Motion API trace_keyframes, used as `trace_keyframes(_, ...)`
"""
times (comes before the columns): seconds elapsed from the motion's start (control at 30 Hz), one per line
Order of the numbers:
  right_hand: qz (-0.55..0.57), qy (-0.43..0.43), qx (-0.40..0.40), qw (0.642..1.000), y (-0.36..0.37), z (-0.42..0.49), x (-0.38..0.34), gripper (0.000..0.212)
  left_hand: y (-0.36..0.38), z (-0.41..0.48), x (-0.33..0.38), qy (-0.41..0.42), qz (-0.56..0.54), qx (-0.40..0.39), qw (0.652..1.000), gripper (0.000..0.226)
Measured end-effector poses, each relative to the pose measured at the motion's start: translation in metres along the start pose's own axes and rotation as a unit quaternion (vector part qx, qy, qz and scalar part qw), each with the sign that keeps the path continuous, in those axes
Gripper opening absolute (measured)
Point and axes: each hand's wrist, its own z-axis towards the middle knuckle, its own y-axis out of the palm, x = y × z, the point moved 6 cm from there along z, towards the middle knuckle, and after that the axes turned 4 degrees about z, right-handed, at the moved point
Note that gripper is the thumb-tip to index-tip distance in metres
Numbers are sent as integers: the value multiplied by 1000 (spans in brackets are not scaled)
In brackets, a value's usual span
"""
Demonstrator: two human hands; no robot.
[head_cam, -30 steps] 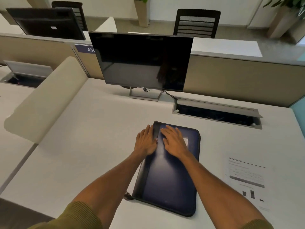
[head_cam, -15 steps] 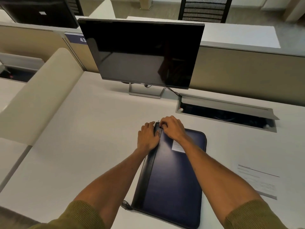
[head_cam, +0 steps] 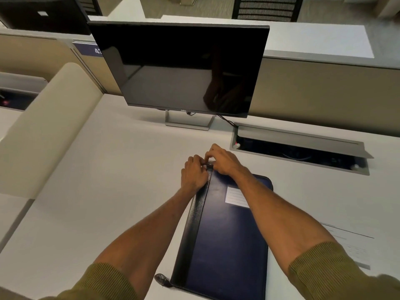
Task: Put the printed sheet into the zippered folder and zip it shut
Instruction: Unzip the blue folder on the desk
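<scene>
Navy leatherette covers the folder (head_cam: 225,234), which lies closed and flat on the desk (head_cam: 108,180) in front of the person, spine to their left, with a white label (head_cam: 234,197) on its cover. Both hands meet at its far left corner: the left hand (head_cam: 193,175) is curled with its fingers drawn together against the spine's end, and the right hand (head_cam: 224,160) is bunched over the same corner, fingertips pressed together as if pinching something small there, probably the zip pull, though the pull itself cannot be seen. The sheet (head_cam: 355,247) lies on the desk to the right, near the folder but apart from it, so none of the task is done yet. The likely trouble starts at that corner: a pull tugged at an angle could jam on the bend, and if the left hand eases off, the folder may slide across the smooth desk instead of opening. The right sleeve (head_cam: 324,276) hangs over the sheet's near edge and could drag or crease it when the arm swings round. Much stays hidden: the knuckles cover the zip's start, the forearms cover part of the cover, the sheet is cut off by the sleeve and frame edge, its print is too faint to read, and a small dark tab (head_cam: 161,279) at the near corner is unclear.
</scene>
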Motion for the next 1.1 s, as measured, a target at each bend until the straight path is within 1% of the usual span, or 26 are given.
trace_keyframes(0.2,-59,-43,-36,997,-5,9,-1,15,4,4,-4,9,-19,-22,1000,26)
trace_keyframes(0.43,-125,-102,-62,985,-9,4,-1,14,-3,13,-5,27,-17,-30,999,20)
trace_keyframes(0.6,-183,-108,-73,974,-19,-14,23,17,-4,12,-9,25,-29,-26,999,18)
trace_keyframes(0.73,-188,-86,-64,976,-24,-34,41,20,-3,8,-2,42,-26,-26,998,17)
trace_keyframes(0.87,-165,-58,-53,983,-22,-44,47,19,6,-1,12,54,-39,-35,997,16)
trace_keyframes(1.0,-103,-53,-58,992,-15,-43,39,19,8,-7,12,36,-65,-40,996,18)
trace_keyframes(1.1,-85,-63,-75,992,-16,-41,38,18,6,-9,9,40,-74,-45,995,16)
